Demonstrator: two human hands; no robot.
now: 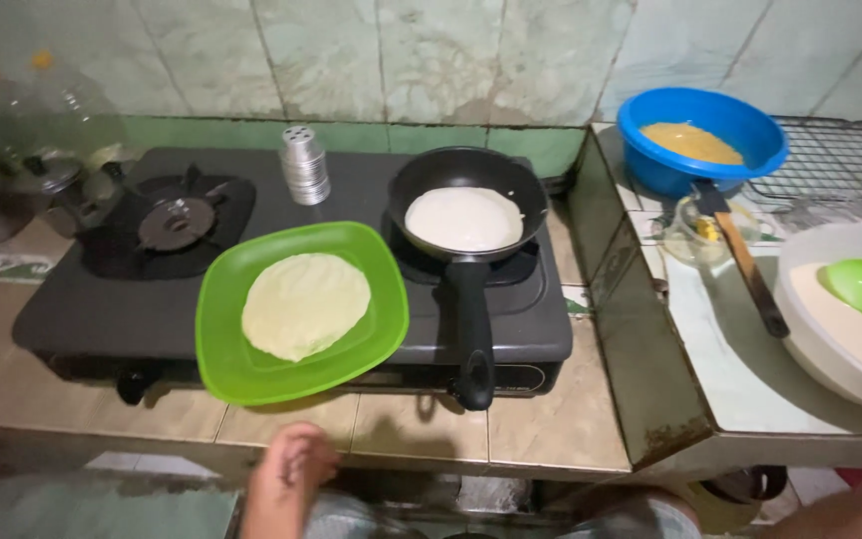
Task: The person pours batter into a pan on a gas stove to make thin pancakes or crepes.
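The left hand (286, 479) rests at bottom centre, fingers curled loosely together, holding nothing — the green plate (251, 374) with its crepe (305, 304) lies just above it. The pan (468, 205) handle points down-frame, to the right. The right hand is barely visible.

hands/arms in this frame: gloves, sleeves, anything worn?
Little of them shows. The left hand at the bottom edge is bare: no glove, ring, watch or sleeve visible on it. At the bottom right corner only a sliver of bare forearm shows, with no sleeve; the right hand itself is out of frame.
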